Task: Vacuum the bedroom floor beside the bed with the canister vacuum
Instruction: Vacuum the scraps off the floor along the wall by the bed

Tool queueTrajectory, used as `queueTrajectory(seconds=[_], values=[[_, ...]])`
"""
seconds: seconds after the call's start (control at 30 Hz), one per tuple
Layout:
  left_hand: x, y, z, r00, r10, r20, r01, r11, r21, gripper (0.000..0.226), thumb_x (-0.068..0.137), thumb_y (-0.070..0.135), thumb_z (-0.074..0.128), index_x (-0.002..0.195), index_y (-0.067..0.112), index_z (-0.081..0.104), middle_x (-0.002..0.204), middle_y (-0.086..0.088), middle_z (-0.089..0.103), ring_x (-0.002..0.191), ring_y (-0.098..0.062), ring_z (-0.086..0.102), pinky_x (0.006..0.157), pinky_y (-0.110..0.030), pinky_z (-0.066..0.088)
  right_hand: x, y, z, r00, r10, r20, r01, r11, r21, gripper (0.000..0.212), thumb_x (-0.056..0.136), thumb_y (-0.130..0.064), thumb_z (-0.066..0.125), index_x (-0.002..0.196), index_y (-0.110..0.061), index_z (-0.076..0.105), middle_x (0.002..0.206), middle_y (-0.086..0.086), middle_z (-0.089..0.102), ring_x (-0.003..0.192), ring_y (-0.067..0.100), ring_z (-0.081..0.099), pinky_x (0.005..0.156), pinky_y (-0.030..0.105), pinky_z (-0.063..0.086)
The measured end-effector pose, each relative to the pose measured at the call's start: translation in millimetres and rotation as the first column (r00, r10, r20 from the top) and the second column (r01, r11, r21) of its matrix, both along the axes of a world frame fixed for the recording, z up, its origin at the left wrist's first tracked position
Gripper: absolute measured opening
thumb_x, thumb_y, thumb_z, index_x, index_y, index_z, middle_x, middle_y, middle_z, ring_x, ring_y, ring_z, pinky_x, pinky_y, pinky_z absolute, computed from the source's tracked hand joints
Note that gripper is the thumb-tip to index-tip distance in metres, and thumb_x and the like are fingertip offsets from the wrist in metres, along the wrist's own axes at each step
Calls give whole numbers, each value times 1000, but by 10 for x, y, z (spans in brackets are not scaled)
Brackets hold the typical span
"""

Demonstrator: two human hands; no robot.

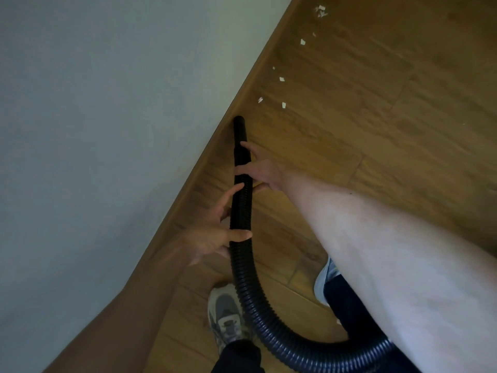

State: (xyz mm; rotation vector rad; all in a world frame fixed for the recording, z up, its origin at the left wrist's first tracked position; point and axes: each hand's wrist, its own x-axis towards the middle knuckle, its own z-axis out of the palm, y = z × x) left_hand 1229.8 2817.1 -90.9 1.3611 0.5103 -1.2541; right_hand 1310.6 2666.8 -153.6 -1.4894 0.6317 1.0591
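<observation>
- Head view looks down at a brown wood floor (376,157) and the black bendy hose (240,211) of the vacuum
- The hose comes in from the bottom right, curves past a grey shoe (226,313), then runs straight up to its smooth nozzle (240,130)
- The nozzle tip sits low, just beside the wooden strip (193,184) at the foot of a pale grey surface (94,130); I cannot tell if that is a wall or the side of the bed
- The right hand (266,173) grasps the hose just behind the nozzle, fingers curled round it and one finger lying along the smooth part; I think it holds so close to the tip so it can aim it well
- The left hand (209,238) grasps the hose a bit further back, with the thumb over the top; it looks blurry, but the fingers wrap the hose
- I think this hand takes the weight, so the front part is straight and does not flop
- Small white paper bits (282,105) lie on the floor ahead of the nozzle, in a loose line along the strip, near the tip but not touching it
- My guess is the tip points that way because those bits are next to be sucked up
- The vacuum's body is not in view
</observation>
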Motion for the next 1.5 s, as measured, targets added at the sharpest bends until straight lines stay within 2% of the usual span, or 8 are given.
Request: queueTrajectory(seconds=[0.07,0.3,0.47,0.57,0.67,0.93,1.07,1.5], values=[[46,-158,-8,1000,-13,-3,13,1000,7,97,78,-2,77,136,64,35,148,-5,39,125,-21,50,70,-47,62,38,-142,-9,1000,11,-1,-11,1000,3,82,91,-11,69,153,-40,25,145,6,48,103,21,60,77,35,59],[259,-557,26,998,-65,6,64,997,47,94,79,6,79,136,66,33,151,-4,35,127,-18,47,74,-47,62,227,-534,-64,999,31,22,-31,1000,0,75,94,-7,62,152,-41,28,144,6,48,101,19,59,74,33,59],[358,-691,56,994,-113,7,112,992,62,93,81,9,78,138,65,30,149,-1,35,117,-14,53,74,-52,61,333,-705,-75,996,89,15,-89,996,-3,70,95,-5,59,149,-41,31,138,7,48,86,11,58,63,27,60],[380,-732,71,989,-149,8,149,986,69,91,83,11,77,139,64,29,147,1,36,111,-9,55,73,-48,62,350,-756,-89,991,133,8,-133,991,-7,69,95,-4,58,148,-41,32,133,6,48,85,11,58,55,23,58],[376,-760,60,988,-157,-8,157,986,57,87,83,13,77,136,65,31,147,0,37,112,-12,55,72,-45,62,348,-800,-101,989,146,-8,-146,989,10,68,95,-3,57,146,-42,34,130,6,48,87,13,58,53,23,57],[359,-927,24,982,-170,-79,171,985,5,82,84,14,77,136,62,36,139,4,40,113,-13,56,71,-44,62,262,-1047,-132,988,149,-50,-147,988,41,66,95,-3,60,143,-43,39,125,3,46,93,14,57,66,31,61],[407,-1024,16,972,-201,-119,201,980,-9,83,82,13,78,137,60,36,145,-2,38,116,-17,55,70,-44,62,224,-1170,-147,989,128,-72,-125,991,45,65,95,-3,61,142,-43,40,128,4,48,93,13,56,63,29,59],[647,-1496,-36,969,-206,-138,208,978,2,83,83,6,76,137,55,38,135,0,46,107,-25,64,63,-42,60,432,-1631,-183,992,97,-76,-95,995,34,67,94,-2,61,143,-42,39,128,5,47,92,16,57,60,30,58]])
